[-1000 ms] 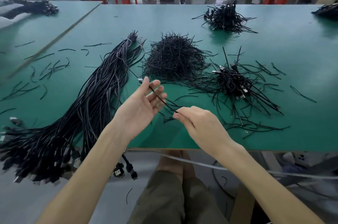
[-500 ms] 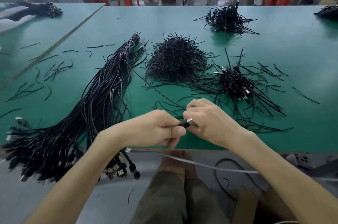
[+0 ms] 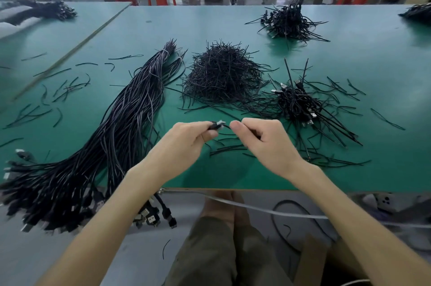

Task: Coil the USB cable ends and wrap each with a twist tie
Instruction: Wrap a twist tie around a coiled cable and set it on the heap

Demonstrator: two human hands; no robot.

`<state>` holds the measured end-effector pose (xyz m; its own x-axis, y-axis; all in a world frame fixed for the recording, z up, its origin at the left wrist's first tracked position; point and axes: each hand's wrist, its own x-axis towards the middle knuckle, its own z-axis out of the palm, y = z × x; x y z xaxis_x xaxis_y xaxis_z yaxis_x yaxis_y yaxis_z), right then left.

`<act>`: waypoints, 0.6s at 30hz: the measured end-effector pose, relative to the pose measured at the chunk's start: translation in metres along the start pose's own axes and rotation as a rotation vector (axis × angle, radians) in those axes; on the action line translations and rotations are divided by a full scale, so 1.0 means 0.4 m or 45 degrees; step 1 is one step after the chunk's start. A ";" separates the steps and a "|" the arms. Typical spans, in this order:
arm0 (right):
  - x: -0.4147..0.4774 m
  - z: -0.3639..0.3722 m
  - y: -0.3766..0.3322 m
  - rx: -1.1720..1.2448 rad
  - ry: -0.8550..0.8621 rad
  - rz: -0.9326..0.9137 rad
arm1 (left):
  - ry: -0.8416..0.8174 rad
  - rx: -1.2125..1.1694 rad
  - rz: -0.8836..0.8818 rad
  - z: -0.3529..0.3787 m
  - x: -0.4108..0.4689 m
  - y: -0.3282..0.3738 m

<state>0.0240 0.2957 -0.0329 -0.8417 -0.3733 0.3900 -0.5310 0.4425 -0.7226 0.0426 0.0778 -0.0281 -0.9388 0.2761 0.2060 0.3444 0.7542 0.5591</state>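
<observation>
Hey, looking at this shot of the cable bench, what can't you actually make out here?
Head view, the only one:
1. The USB cable pinched between the left hand and right hand is motion-blurred and mostly covered by the fingers. Whether it is coiled or tied, I cannot tell.
2. The bundle of loose cables has plug ends that blur and run off the left edge.
3. The black pile at far right is cut off by the right edge.

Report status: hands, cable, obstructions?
Left hand pinches USB cable at its plug. Right hand pinches it close beside. Loose twist ties on table beneath, nothing blocking.
</observation>
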 end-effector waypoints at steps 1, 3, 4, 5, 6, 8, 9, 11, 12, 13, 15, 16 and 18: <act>-0.001 0.017 -0.013 0.111 0.013 0.035 | 0.077 -0.168 -0.033 0.013 0.002 0.002; 0.002 0.048 -0.038 0.326 0.053 0.084 | 0.133 -0.708 -0.122 0.039 0.008 0.023; 0.005 0.059 -0.050 0.409 0.081 0.091 | 0.097 -1.053 -0.181 0.055 0.009 0.038; 0.008 0.070 -0.060 0.470 0.105 0.086 | 0.049 -1.364 -0.232 0.069 0.010 0.055; 0.009 0.081 -0.068 0.496 0.116 0.067 | 0.026 -1.616 -0.276 0.076 0.015 0.071; 0.001 0.103 -0.074 0.426 0.090 0.013 | 0.059 -2.052 -0.380 0.065 0.033 0.090; -0.009 0.114 -0.069 0.364 0.053 -0.005 | 0.112 -2.274 -0.433 0.048 0.041 0.089; -0.032 0.125 -0.044 0.242 -0.034 -0.004 | 0.200 -2.640 -0.477 -0.006 0.049 0.080; -0.042 0.123 -0.026 0.193 -0.062 0.016 | 0.222 -2.707 -0.461 -0.035 0.046 0.073; -0.047 0.115 -0.007 0.164 -0.069 0.050 | 0.238 -2.678 -0.446 -0.055 0.040 0.066; -0.043 0.089 0.030 0.117 -0.019 0.115 | 0.231 -2.376 -0.386 -0.076 0.020 0.057; -0.034 0.074 0.043 0.079 0.025 0.127 | 0.213 -2.096 -0.333 -0.080 0.005 0.054; -0.002 0.051 0.057 -0.021 0.115 0.116 | 0.099 -1.438 -0.190 -0.066 -0.022 0.053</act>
<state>0.0145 0.2893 -0.0612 -0.8915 -0.2562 0.3737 -0.4530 0.4850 -0.7481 0.0581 0.0756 0.0034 -0.9814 0.1611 0.1044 0.0708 -0.2014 0.9769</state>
